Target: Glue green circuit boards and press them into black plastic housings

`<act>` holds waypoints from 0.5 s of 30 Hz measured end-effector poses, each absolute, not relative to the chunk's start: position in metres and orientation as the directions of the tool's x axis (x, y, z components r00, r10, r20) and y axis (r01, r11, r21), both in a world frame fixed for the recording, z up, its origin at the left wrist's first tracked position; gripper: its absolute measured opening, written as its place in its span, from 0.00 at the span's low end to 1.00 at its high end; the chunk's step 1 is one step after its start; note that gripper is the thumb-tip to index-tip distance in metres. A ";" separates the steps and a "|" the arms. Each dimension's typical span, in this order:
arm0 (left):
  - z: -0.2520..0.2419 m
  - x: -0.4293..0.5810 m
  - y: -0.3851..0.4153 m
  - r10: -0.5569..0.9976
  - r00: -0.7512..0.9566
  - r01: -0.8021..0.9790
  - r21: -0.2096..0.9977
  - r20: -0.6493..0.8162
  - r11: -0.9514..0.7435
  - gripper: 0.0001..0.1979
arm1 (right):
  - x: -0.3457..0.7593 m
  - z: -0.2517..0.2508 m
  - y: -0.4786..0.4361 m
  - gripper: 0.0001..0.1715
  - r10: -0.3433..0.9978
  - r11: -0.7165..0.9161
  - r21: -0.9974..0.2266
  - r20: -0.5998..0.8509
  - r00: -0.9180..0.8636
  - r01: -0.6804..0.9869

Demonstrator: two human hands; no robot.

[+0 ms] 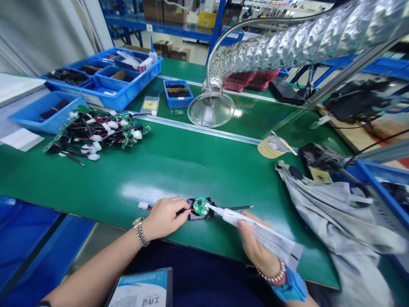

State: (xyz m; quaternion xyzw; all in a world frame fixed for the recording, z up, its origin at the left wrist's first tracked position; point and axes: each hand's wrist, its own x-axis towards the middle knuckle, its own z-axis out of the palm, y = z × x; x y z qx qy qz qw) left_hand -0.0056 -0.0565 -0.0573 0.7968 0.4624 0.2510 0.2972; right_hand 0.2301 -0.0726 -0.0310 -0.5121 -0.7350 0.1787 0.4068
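A round green circuit board (201, 205) lies in a small black holder (202, 216) near the table's front edge. My left hand (168, 217) is closed at the holder's left side, its fingertips pinching the red and black wires that run to the board. Left of that hand, a white connector (143, 205) pokes out on the end of the wires. In my right hand (252, 241) is a white glue tube (265, 234), tilted so that its narrow nozzle reaches the board's right side. A black lead (238, 207) with a bare tip extends right from the holder.
Wired circuit boards (99, 132) are heaped at the left, beside blue bins (124, 96). A silver fume duct (211, 108) hangs over the table's back. To the right are a yellowish round tub (271, 147) with a stick across it and a grey cloth (322, 209).
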 end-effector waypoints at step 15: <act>-0.057 -0.006 -0.057 0.882 0.451 0.584 0.704 0.133 -0.404 0.09 | 0.224 -0.025 -0.069 0.15 0.804 0.567 -0.516 0.518 -0.294 0.642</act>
